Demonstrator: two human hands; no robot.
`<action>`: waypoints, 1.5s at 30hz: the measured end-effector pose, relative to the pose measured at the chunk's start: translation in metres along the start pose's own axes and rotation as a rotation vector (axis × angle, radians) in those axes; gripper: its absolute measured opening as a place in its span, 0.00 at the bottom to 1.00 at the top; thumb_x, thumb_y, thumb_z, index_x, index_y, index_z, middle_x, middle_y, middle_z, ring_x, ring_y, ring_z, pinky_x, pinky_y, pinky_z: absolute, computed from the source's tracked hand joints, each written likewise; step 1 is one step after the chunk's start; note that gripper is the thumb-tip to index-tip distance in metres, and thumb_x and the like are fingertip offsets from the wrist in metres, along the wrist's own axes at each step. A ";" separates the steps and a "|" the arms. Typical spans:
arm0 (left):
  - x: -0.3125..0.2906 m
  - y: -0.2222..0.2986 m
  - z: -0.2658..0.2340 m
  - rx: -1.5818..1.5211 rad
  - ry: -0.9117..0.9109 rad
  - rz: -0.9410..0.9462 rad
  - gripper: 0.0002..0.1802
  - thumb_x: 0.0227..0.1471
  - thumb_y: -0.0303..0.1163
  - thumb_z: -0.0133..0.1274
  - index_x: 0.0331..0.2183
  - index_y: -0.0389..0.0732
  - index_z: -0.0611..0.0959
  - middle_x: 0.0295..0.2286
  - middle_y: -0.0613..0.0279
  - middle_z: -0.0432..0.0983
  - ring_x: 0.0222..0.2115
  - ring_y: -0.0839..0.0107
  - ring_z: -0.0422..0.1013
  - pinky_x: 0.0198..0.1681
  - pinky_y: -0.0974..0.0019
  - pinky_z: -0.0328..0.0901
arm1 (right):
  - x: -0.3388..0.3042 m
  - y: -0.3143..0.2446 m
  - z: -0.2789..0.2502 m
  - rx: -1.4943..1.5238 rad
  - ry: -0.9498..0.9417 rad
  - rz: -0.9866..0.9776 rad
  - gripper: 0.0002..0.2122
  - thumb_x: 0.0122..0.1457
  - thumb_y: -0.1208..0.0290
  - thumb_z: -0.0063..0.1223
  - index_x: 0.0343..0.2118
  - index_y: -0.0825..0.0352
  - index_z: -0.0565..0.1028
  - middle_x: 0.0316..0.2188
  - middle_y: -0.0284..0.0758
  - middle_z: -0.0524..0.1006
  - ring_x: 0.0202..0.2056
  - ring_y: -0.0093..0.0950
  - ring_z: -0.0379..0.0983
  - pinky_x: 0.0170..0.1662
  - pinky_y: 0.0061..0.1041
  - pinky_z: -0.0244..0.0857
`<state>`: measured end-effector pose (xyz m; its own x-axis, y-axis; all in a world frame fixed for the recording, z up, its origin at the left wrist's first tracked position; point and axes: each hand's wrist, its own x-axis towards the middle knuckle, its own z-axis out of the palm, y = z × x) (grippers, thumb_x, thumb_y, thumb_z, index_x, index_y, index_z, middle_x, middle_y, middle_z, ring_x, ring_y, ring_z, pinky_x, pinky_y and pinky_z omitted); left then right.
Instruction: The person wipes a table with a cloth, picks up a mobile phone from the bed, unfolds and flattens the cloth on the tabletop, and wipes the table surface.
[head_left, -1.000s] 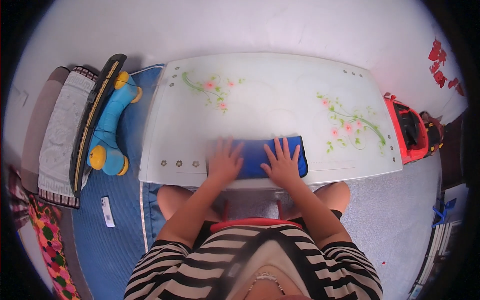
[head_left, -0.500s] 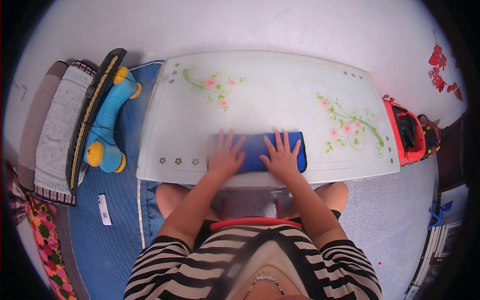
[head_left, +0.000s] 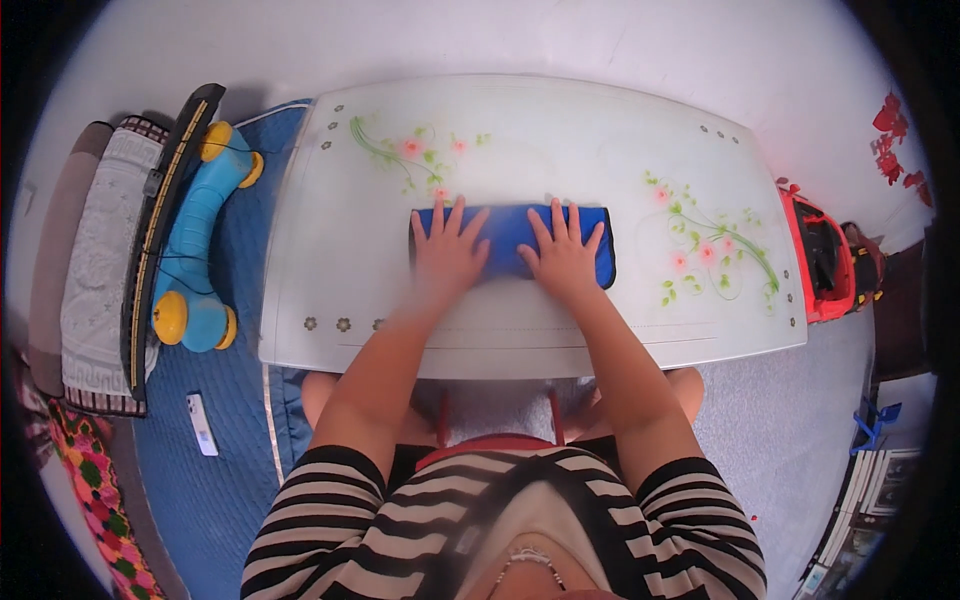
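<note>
A blue cloth [head_left: 508,240] with dark edging lies folded into a flat oblong on the white, flower-patterned table [head_left: 540,345]. My left hand [head_left: 450,250] rests palm down on its left part, with the fingers spread. On the right part my right hand [head_left: 562,252] lies flat too, fingers apart and pointing to the far side. The cloth shows between the hands and at both ends. Both palms hide what is beneath them.
To the left a blue quilted bed cover [head_left: 240,400] bears a white phone [head_left: 201,423], a blue and yellow toy [head_left: 195,230], a long black keyboard-like bar [head_left: 165,240] and a folded white blanket [head_left: 105,270]. A red toy car [head_left: 818,255] stands beyond the table's right edge.
Both hands and the blue cloth have moved away from me, from near the table's front edge toward its middle. The fingers stay spread on the cloth.
</note>
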<state>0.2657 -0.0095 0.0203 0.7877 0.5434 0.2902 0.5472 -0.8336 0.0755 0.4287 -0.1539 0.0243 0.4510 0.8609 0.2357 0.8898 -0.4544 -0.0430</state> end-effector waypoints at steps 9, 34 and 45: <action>0.064 -0.013 0.014 0.034 -0.113 -0.071 0.30 0.63 0.53 0.42 0.65 0.66 0.65 0.68 0.59 0.51 0.69 0.47 0.45 0.66 0.28 0.36 | 0.061 0.012 0.016 0.007 -0.036 0.062 0.30 0.66 0.41 0.41 0.68 0.49 0.62 0.71 0.39 0.53 0.72 0.44 0.41 0.64 0.73 0.29; 0.062 -0.019 0.018 0.060 -0.104 -0.031 0.29 0.66 0.53 0.38 0.66 0.65 0.63 0.69 0.58 0.49 0.69 0.46 0.43 0.66 0.28 0.35 | 0.059 0.021 0.011 -0.018 -0.085 0.038 0.29 0.67 0.40 0.37 0.68 0.44 0.60 0.72 0.39 0.51 0.72 0.43 0.42 0.65 0.70 0.31; -0.072 0.025 -0.028 0.005 -0.141 0.028 0.31 0.63 0.49 0.46 0.66 0.61 0.65 0.68 0.54 0.50 0.68 0.44 0.44 0.65 0.25 0.35 | -0.085 0.001 -0.024 0.066 -0.048 -0.057 0.31 0.62 0.45 0.49 0.67 0.50 0.64 0.71 0.43 0.52 0.71 0.48 0.43 0.64 0.72 0.31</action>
<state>0.2149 -0.0721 0.0280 0.8344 0.5288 0.1556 0.5257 -0.8483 0.0643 0.3897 -0.2327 0.0279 0.4014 0.8954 0.1927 0.9159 -0.3901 -0.0951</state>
